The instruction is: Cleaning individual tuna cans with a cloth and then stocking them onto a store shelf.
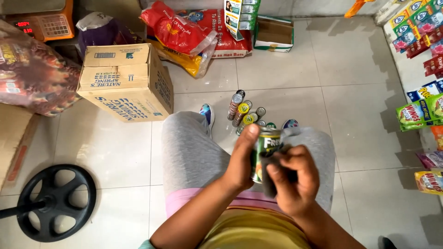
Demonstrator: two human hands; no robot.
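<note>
The person is wearing grey trousers (189,147), a yellow top (251,230) over a pink hem (194,196) — forearms showing bare, no sleeves — and shoes (207,113) displaying blue and multicoloured toes.

Both hands, left (242,161) and right (293,182), raised together, fingers curled

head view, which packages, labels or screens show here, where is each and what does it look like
Can: in both hands, green label.
Left hand grips it; right hand presses a dark cloth on it.
Cardboard box: upper left, tan, blue print.
Sacks: top centre, red and yellow.
Scale screen: top left, red digits.
Snack packets: right, green.
</note>
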